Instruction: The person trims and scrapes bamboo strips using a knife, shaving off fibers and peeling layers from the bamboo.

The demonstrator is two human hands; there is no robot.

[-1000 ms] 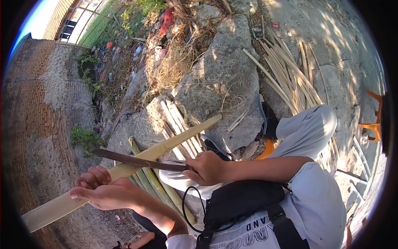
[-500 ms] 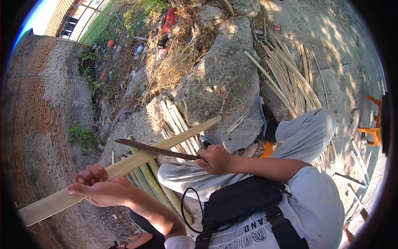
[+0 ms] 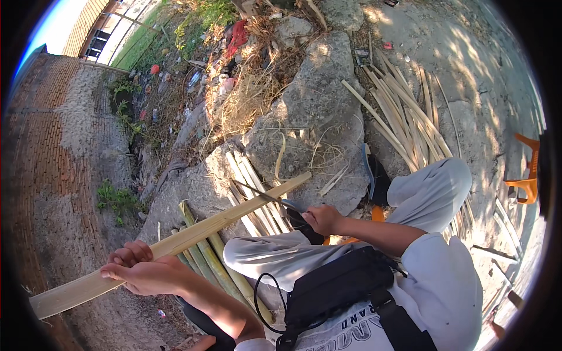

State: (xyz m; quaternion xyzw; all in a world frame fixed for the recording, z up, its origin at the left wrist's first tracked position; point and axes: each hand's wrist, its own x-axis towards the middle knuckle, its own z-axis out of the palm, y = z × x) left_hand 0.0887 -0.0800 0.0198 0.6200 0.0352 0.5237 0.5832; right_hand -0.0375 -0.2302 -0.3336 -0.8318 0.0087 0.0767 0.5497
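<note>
A long, pale split-bamboo slat (image 3: 216,221) slants from the lower left up to a narrow end near the middle. My left hand (image 3: 137,268) is closed round its wider lower part, thumb on top. In my right hand (image 3: 321,220) is the handle of a long dark knife (image 3: 253,189). Its blade lies across the slat close to the narrow end and looks thin, seen nearly edge-on. My fingers hide most of the handle.
Green bamboo pieces (image 3: 209,257) lie beside my left knee, and pale split strips (image 3: 257,196) lie beyond it. More strips (image 3: 404,111) are heaped past a large rock (image 3: 316,88). A brick wall (image 3: 52,140) stands left; an orange plastic object (image 3: 527,169) is far right.
My right hand has moved a little right, carrying the knife along the slat toward its narrow end. The blade has turned more edge-on. My left hand keeps its hold almost unmoved.
</note>
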